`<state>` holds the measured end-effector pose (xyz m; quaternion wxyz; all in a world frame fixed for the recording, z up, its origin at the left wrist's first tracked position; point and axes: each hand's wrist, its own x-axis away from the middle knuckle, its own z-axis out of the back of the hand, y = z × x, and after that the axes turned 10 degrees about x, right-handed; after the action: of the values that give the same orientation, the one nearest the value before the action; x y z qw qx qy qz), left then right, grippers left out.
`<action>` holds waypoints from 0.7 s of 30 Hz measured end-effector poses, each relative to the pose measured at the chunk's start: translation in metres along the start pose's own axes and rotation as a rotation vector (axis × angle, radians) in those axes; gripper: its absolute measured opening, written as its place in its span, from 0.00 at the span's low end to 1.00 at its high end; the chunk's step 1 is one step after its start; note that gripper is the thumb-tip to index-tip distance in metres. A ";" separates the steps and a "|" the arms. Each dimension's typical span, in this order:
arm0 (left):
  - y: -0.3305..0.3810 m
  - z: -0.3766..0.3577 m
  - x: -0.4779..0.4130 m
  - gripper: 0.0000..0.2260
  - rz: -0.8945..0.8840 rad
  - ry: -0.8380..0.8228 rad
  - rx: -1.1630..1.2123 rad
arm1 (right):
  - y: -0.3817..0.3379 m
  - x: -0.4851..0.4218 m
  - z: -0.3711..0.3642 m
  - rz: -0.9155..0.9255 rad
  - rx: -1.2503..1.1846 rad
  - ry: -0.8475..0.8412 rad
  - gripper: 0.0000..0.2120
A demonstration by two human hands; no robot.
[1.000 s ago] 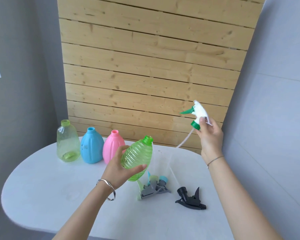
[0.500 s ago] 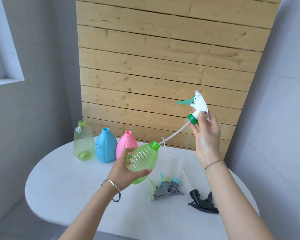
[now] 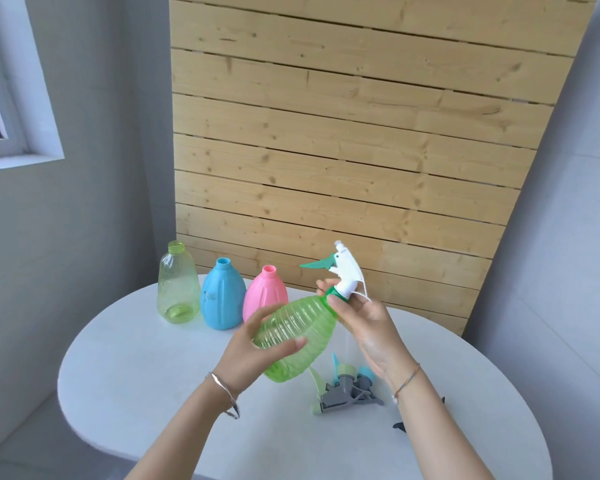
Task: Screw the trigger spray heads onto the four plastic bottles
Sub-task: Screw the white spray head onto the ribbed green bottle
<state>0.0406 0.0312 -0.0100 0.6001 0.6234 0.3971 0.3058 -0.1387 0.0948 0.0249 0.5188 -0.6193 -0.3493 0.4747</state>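
Fingers (image 3: pixel 331 301) pinch spray head (image 3: pixel 345 271) collar atop ribbed green bottle (image 3: pixel 300 336).

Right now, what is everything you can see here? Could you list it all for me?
ribbed green bottle: one, clear green, held tilted above the table.
white spray head: one, white with green trigger and collar, seated at that bottle's neck.
yellow-green bottle: one, clear, upright at the table's back left, no head.
blue bottle: one, upright beside it, no head.
pink bottle: one, upright, right of the blue one, no head.
grey spray heads: seemingly two, grey with green and blue parts, lying together on the table.
black spray head: one, mostly hidden behind the right forearm.
table: one, white, rounded.
wooden panel: one, pale planks, behind.
window: one, upper left.
left hand: grip around the green bottle's body.
right hand: fingers on the collar.
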 end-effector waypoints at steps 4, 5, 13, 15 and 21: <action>-0.002 0.005 -0.004 0.26 0.162 0.009 0.477 | 0.010 -0.002 -0.012 0.066 0.000 -0.012 0.15; -0.004 0.006 -0.005 0.26 0.234 -0.006 0.525 | 0.012 -0.004 -0.015 0.074 -0.019 0.013 0.17; -0.011 0.026 -0.015 0.29 0.268 -0.122 0.437 | 0.023 -0.021 -0.014 -0.014 -0.085 0.095 0.12; -0.012 0.031 -0.017 0.27 0.249 -0.187 0.467 | 0.025 -0.023 -0.016 -0.024 -0.102 0.079 0.14; -0.011 0.036 -0.016 0.27 0.333 -0.134 0.430 | 0.028 -0.023 -0.024 -0.005 -0.074 0.051 0.13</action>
<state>0.0621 -0.0009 -0.0225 0.4203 0.8120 0.3045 0.2672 -0.1246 0.0597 0.0028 0.5054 -0.6492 -0.3546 0.4442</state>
